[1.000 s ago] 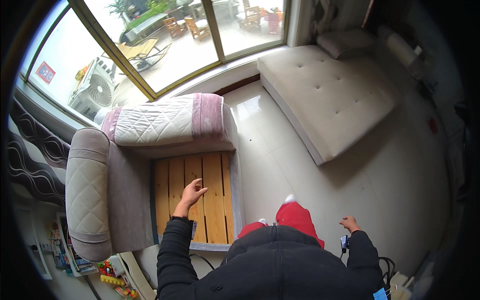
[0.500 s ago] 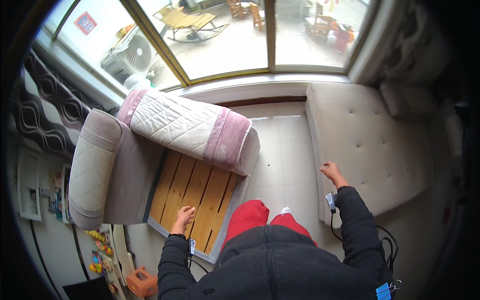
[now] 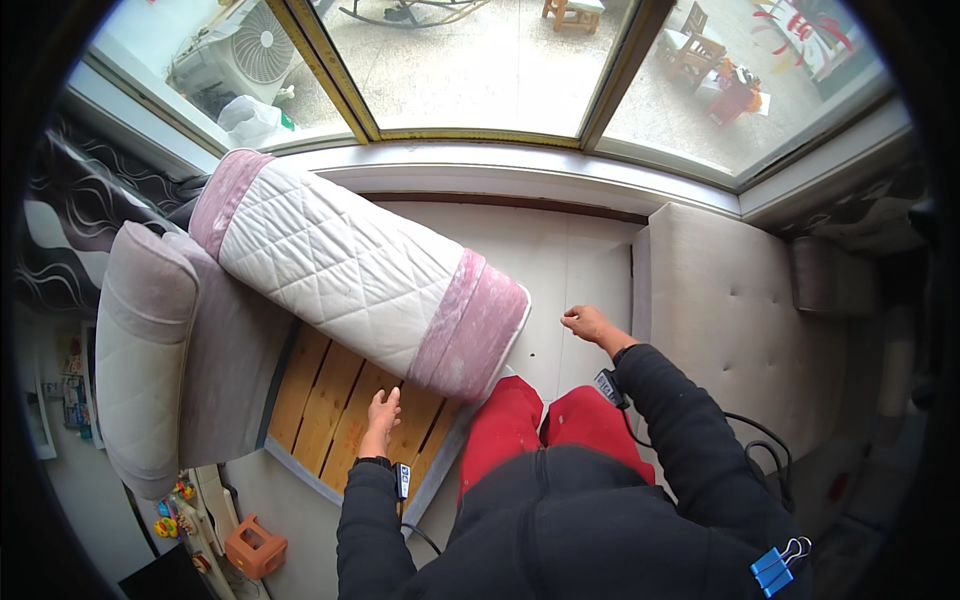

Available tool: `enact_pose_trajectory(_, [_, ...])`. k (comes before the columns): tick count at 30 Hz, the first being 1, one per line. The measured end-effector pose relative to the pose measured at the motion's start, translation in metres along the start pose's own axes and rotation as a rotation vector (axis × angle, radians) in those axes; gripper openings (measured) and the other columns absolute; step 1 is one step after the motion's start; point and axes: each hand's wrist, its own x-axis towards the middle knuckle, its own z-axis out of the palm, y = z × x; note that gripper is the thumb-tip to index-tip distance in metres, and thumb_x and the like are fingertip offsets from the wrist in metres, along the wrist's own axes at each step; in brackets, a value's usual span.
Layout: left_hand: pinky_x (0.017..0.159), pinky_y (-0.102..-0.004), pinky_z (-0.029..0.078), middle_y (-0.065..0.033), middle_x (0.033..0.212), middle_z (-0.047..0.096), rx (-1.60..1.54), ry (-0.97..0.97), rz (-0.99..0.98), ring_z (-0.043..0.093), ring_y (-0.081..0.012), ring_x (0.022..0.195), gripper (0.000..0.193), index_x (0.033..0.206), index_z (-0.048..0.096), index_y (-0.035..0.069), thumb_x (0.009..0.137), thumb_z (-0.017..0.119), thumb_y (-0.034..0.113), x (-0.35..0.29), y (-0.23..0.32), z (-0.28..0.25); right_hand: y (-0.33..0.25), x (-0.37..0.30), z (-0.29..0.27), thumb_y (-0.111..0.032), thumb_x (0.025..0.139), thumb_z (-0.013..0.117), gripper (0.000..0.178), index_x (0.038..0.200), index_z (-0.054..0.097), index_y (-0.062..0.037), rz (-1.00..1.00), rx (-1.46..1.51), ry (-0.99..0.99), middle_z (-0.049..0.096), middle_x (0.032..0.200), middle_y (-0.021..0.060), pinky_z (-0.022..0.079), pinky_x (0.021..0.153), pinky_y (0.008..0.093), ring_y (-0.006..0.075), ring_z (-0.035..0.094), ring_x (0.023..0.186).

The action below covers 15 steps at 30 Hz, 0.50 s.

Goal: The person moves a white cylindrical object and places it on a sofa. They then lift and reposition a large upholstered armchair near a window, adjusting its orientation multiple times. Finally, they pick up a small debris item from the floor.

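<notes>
Hovering, both hands: left hand (image 3: 381, 412), half open, nothing held, over the wooden slats (image 3: 325, 400), near side of the quilted bolster (image 3: 350, 270); right hand (image 3: 592, 326), fingers loosely curled, seemingly empty (fingertips too small to be sure), over pale floor (image 3: 580, 260). Bolster: left, slanting across the slats' far end. Step, as judged: positioning, no hold taken. Any two-handed grip calls for wider fingers, right hand leftward.

Left fingers (image 3: 393, 399) apparently just above bare wooden slats (image 3: 327, 410)
</notes>
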Motion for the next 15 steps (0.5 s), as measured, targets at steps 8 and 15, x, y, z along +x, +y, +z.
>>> enact_pose_trajectory(8, [0.098,-0.0551,0.027,-0.0196,0.145,0.017,-0.394,-0.264,-0.12,0.019,-0.0419,0.131,0.092,0.143,0.007,0.021,0.077,0.048,0.068,0.022,0.035,0.027,-0.018,0.1,0.068,-0.02,0.082,0.049,0.021,0.088,0.06,-0.0037,0.45,0.581,-0.224,0.058,0.073,0.0061,0.049,0.05,0.0367,0.021,0.057,0.059])
enact_pose_trajectory(15, [0.103,-0.0545,0.023,-0.0108,0.146,0.02,-0.624,-0.183,-0.228,0.024,-0.0324,0.132,0.098,0.143,0.007,0.016,0.074,0.05,0.071,0.033,0.037,0.058,-0.028,0.132,0.059,-0.008,0.076,0.054,0.014,0.078,0.061,0.0042,0.525,0.664,-0.259,0.059,0.069,0.0115,0.054,0.054,0.0379,0.0239,0.061,0.058])
